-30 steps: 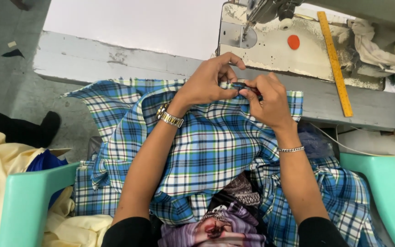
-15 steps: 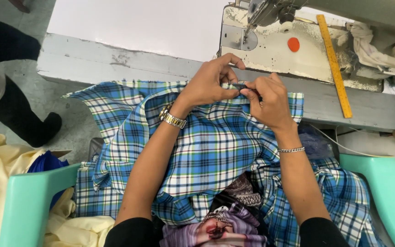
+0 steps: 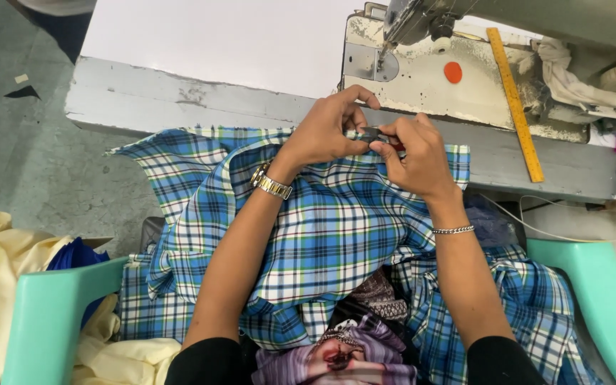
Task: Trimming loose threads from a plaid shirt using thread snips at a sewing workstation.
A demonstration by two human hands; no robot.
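A blue, white and green plaid garment [image 3: 322,235] lies over my lap and the front edge of the sewing table [image 3: 180,107]. My left hand [image 3: 326,132], with a metal watch on the wrist, pinches the top edge of the fabric. My right hand [image 3: 415,153], with a thin bracelet, meets it there and grips a small dark tool with a red spot [image 3: 379,135] against the cloth. The tool's tip is hidden by my fingers. Both hands sit just in front of the sewing machine [image 3: 450,71].
A yellow ruler [image 3: 515,103] lies on the machine bed beside an orange dot. Pale yellow cloth [image 3: 1,285] is piled at the left by a teal chair arm [image 3: 44,321]; another teal arm [image 3: 600,299] is at the right. A person's dark trouser leg stands at the top left.
My hands stay at the fabric's top edge with only small finger shifts. The other person at the left has walked from mid left up to the top left corner.
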